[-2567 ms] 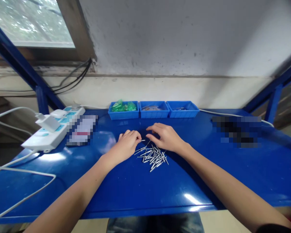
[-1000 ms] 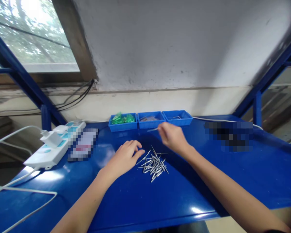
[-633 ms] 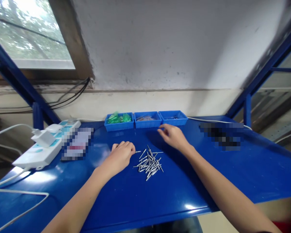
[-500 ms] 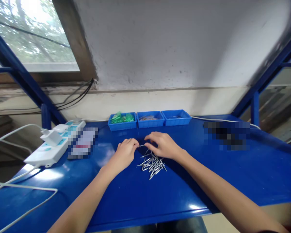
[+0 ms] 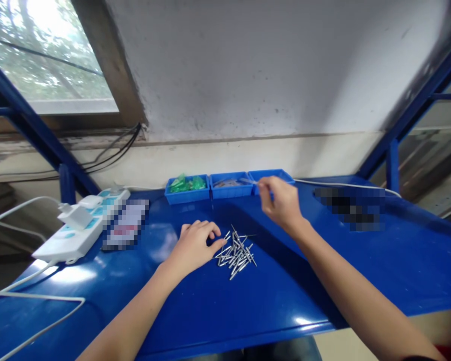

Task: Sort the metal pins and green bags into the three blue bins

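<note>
A loose pile of thin silver blind rivets (image 5: 236, 254) lies on the blue table, pointing in many directions. My left hand (image 5: 197, 243) is at the left edge of this pile. Its thumb and index finger are apart, with nothing visible between them, and the thumb tip is by the nearest rivets. Farther back, my right hand (image 5: 280, 200) is raised in front of the right blue bin (image 5: 278, 174). Its fingertips pinch a small clear plastic bag (image 5: 248, 180), which extends left over the middle blue bin (image 5: 231, 191).
The left blue bin (image 5: 190, 197) holds green plastic packets (image 5: 188, 184). A white power strip (image 5: 78, 228) with plugs and cables is at the left, beside a pixelated phone-like object (image 5: 127, 223). A pixelated dark object (image 5: 351, 208) lies at the right. A wall stands behind.
My right hand has left the pile, moved back and right to the bins, and now pinches a clear bag. My left hand has released the rivet it held and lowered slightly toward the pile.
</note>
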Action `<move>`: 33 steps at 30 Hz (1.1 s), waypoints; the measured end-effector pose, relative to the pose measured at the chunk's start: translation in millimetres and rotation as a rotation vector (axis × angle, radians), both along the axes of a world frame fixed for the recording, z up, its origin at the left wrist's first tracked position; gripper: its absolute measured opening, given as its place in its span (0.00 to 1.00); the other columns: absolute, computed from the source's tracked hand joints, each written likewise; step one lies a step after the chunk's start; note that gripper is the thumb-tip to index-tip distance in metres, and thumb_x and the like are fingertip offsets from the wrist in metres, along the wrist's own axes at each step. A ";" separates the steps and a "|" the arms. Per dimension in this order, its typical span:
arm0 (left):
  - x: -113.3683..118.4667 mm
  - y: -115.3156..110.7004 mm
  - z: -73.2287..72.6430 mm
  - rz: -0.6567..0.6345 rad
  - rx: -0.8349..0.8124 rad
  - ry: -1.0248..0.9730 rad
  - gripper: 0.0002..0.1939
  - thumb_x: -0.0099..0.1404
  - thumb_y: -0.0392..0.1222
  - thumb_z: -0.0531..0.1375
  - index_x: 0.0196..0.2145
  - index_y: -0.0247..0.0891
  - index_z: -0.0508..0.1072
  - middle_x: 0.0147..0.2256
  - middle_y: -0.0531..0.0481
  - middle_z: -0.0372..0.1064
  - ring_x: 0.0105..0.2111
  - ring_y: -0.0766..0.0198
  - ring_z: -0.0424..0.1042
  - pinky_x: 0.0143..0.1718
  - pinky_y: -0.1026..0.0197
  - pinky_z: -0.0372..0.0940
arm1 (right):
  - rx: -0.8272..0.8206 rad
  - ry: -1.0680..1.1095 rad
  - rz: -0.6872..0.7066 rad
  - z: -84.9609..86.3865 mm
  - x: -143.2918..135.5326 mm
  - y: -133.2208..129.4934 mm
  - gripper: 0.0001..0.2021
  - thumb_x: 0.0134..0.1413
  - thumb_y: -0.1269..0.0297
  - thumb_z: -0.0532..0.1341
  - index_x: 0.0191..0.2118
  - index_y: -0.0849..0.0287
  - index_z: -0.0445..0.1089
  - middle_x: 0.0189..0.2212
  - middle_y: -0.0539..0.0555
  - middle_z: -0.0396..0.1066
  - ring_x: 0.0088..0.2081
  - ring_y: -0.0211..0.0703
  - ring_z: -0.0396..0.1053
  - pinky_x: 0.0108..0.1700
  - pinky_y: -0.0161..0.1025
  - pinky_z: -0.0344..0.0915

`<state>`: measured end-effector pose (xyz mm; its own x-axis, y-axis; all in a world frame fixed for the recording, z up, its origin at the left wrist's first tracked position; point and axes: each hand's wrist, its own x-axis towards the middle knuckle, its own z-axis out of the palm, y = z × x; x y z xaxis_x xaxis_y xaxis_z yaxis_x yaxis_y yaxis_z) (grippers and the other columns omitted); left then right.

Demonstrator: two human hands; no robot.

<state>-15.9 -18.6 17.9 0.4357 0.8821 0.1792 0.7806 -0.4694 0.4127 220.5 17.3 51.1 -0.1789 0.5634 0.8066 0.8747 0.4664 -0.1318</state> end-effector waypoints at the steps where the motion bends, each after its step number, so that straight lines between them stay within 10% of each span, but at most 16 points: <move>1: -0.1 -0.3 -0.3 -0.011 0.008 0.045 0.08 0.59 0.49 0.59 0.31 0.42 0.70 0.30 0.53 0.69 0.36 0.58 0.66 0.40 0.53 0.54 | 0.022 0.056 -0.130 1.2 10.5 5.9 0.14 0.62 0.63 0.46 0.39 0.61 0.67 0.31 0.57 0.71 0.34 0.42 0.68 0.38 0.38 0.60; 6: -1.4 -0.6 -1.1 -0.033 0.061 0.177 0.07 0.63 0.40 0.54 0.29 0.40 0.70 0.30 0.51 0.69 0.36 0.57 0.64 0.39 0.53 0.51 | -0.342 0.012 -0.465 -14.6 33.0 21.0 0.17 0.57 0.58 0.53 0.47 0.63 0.65 0.30 0.59 0.72 0.31 0.49 0.70 0.31 0.40 0.59; 13: -4.2 1.8 -4.0 -0.012 0.091 0.217 0.09 0.66 0.35 0.47 0.32 0.38 0.66 0.34 0.47 0.67 0.38 0.55 0.62 0.38 0.53 0.52 | -0.419 -0.200 0.340 -27.6 -32.6 -12.8 0.14 0.61 0.58 0.50 0.45 0.58 0.67 0.35 0.56 0.72 0.35 0.43 0.69 0.36 0.38 0.61; 19: -5.7 6.8 2.1 0.038 0.007 -0.145 0.08 0.67 0.37 0.45 0.35 0.39 0.63 0.32 0.49 0.66 0.35 0.60 0.65 0.36 0.58 0.59 | -0.380 -0.288 0.470 -26.1 -46.8 -23.0 0.10 0.61 0.63 0.51 0.40 0.58 0.67 0.32 0.54 0.71 0.35 0.43 0.66 0.36 0.39 0.59; 27: -2.9 5.3 5.9 0.064 -0.061 -0.261 0.11 0.68 0.41 0.45 0.44 0.40 0.64 0.30 0.51 0.68 0.34 0.61 0.67 0.37 0.57 0.61 | -0.224 -0.313 0.257 -10.9 -41.0 -20.3 0.14 0.63 0.65 0.46 0.35 0.61 0.68 0.28 0.55 0.70 0.31 0.41 0.64 0.33 0.38 0.56; 33: -7.6 3.3 2.5 -0.053 -0.023 0.058 0.06 0.64 0.43 0.56 0.39 0.46 0.70 0.40 0.51 0.67 0.45 0.53 0.61 0.47 0.46 0.51 | -0.096 0.032 -0.370 2.9 22.1 15.0 0.13 0.61 0.62 0.49 0.42 0.60 0.67 0.34 0.58 0.72 0.34 0.45 0.68 0.33 0.39 0.57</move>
<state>-23.5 -15.3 20.4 0.4907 0.8612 0.1326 0.7778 -0.5016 0.3788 242.6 32.3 54.1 0.0750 0.6584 0.7489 0.9764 0.1041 -0.1893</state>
